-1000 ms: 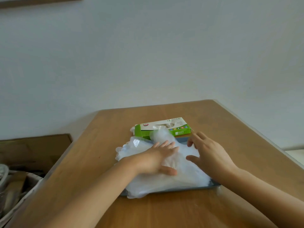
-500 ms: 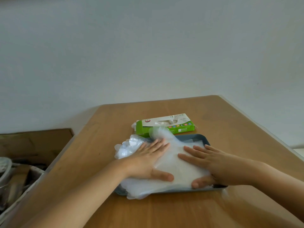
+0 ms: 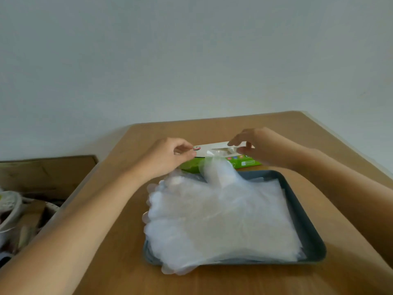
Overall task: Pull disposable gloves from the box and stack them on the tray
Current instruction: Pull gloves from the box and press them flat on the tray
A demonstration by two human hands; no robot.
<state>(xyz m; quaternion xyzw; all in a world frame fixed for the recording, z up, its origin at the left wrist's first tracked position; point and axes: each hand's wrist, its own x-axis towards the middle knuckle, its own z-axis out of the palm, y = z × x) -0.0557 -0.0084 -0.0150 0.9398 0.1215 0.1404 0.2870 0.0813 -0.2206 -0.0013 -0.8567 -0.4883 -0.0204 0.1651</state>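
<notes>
Basket [image 3: 11, 206]: far left, low down on the floor. The stuff in it is too blurry to name.
Cardboard [image 3: 49, 175]: a flat brown piece on the floor, beside the table's left edge.
Left hand [image 3: 168, 158]: fingers curled in, with the thumb and fingertips holding the left end of the glove box.
Glove box [image 3: 212, 145]: white on top and green on the sides. It lies flat on the table, just behind the tray, between the two hands.
Hanging glove [image 3: 214, 167]: a see-through glove comes out of the hole in the box top and drops onto the pile.
Glove pile [image 3: 223, 220]: lots of thin, see-through gloves lie flat on the tray. Their finger ends flop over the tray's left edge.
Right hand [image 3: 261, 147]: at the right side of the box top, with thumb and fingertips close together by the hole. I cannot tell if they pinch a glove.
Tray [image 3: 304, 222]: dark grey, flat on the table, near the person.
Table [image 3: 314, 133]: brown wood, against a plain white wall.
</notes>
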